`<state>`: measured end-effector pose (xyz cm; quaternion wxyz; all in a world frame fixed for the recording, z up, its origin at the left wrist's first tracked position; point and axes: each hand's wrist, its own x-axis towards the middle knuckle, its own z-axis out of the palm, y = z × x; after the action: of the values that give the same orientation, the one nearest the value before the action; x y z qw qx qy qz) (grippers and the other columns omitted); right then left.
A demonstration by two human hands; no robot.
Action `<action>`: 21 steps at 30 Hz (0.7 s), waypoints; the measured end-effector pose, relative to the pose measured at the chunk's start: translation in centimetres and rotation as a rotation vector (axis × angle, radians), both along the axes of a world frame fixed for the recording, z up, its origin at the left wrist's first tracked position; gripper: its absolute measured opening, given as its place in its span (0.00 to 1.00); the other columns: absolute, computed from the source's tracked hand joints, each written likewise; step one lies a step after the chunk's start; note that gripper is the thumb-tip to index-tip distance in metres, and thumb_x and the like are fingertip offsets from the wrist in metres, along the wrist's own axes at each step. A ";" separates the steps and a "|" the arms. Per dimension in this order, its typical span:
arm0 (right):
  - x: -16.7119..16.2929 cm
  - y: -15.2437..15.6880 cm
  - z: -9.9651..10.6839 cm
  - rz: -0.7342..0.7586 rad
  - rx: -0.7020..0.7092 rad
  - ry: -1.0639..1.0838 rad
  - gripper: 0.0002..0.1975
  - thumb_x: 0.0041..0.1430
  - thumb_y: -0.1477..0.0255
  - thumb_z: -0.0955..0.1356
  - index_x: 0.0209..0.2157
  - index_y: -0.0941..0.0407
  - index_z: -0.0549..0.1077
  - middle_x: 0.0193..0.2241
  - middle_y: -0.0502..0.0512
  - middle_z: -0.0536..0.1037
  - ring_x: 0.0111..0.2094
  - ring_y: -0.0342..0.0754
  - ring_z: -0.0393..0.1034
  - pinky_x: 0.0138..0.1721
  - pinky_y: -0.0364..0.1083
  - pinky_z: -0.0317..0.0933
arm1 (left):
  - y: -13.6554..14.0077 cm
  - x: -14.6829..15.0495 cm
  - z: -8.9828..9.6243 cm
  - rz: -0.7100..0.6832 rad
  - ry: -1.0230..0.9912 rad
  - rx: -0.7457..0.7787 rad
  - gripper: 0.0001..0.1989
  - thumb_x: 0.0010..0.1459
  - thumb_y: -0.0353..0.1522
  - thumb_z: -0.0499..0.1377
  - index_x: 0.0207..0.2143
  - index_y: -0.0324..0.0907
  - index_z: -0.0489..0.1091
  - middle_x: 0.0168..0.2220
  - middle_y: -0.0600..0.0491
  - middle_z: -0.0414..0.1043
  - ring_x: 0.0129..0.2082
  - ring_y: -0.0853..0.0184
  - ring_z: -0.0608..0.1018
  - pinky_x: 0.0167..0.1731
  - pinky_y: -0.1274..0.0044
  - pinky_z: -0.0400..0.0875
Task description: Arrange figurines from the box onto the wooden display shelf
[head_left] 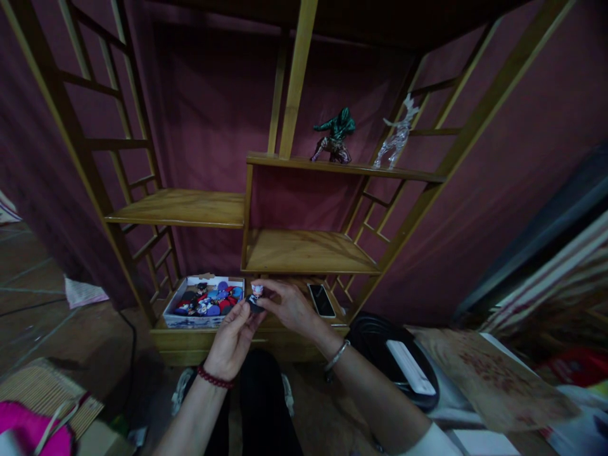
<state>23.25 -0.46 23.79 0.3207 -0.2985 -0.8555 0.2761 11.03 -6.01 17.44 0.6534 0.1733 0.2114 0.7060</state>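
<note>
Between my two hands is a small figurine (257,291) with a pale head and a dark base. My left hand (235,332) grips the dark base from below, fingers closed on it. From the right, my right hand (287,305) pinches the figurine's upper part with thumb and fingers. Just left of the hands stands an open white box (170,311), holding several small figures (209,303) in red, blue, purple and black. A phone-like dark rectangle with a white border (322,300) lies on the bottom shelf, right of my right hand.
A wooden shelf unit (312,250) rises in front of me. On an upper shelf stand a green-and-bronze crouching figure (336,134) and a clear deer-like figure (398,136). To the right, a black round item (375,345) sits near the floor; cardboard (494,377) lies beside it.
</note>
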 end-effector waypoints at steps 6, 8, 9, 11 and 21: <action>0.2 0.1 0.1 -0.042 -0.025 -0.013 0.13 0.51 0.71 0.66 0.41 0.53 0.70 0.32 0.49 0.75 0.33 0.42 0.68 0.36 0.41 0.61 | 0.0 0.3 0.3 0.007 0.031 0.004 0.08 0.47 0.28 0.61 0.33 0.40 0.71 0.37 0.52 0.73 0.37 0.70 0.74 0.42 0.75 0.67; 0.2 0.0 0.1 -0.061 -0.004 -0.017 0.13 0.51 0.71 0.66 0.41 0.52 0.70 0.32 0.49 0.75 0.32 0.42 0.68 0.36 0.41 0.61 | 0.0 0.4 0.5 0.009 0.039 0.006 0.08 0.47 0.28 0.61 0.33 0.40 0.71 0.37 0.53 0.73 0.36 0.70 0.74 0.42 0.75 0.67; 0.3 0.0 0.1 -0.073 0.015 -0.024 0.13 0.51 0.71 0.66 0.41 0.52 0.70 0.32 0.49 0.74 0.32 0.42 0.68 0.35 0.41 0.60 | 0.0 0.5 0.6 0.006 0.043 0.008 0.08 0.47 0.29 0.60 0.33 0.40 0.71 0.37 0.53 0.73 0.36 0.71 0.74 0.42 0.76 0.67; 0.5 0.0 0.2 -0.094 0.058 -0.043 0.14 0.50 0.72 0.67 0.41 0.52 0.70 0.31 0.49 0.74 0.32 0.42 0.67 0.35 0.41 0.60 | 0.0 0.7 0.8 -0.001 0.054 0.013 0.08 0.48 0.29 0.60 0.34 0.40 0.71 0.37 0.53 0.73 0.37 0.71 0.74 0.42 0.76 0.67; 1.0 -0.3 -0.6 -0.121 0.013 -0.010 0.15 0.52 0.71 0.65 0.43 0.50 0.68 0.33 0.47 0.75 0.32 0.42 0.68 0.36 0.41 0.61 | 0.1 1.4 0.8 -0.001 0.073 0.031 0.08 0.47 0.29 0.60 0.33 0.41 0.71 0.38 0.54 0.73 0.37 0.71 0.74 0.45 0.75 0.65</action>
<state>24.29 -0.71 23.22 0.3342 -0.3490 -0.8393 0.2492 12.44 -5.90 18.20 0.6428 0.2094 0.2239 0.7020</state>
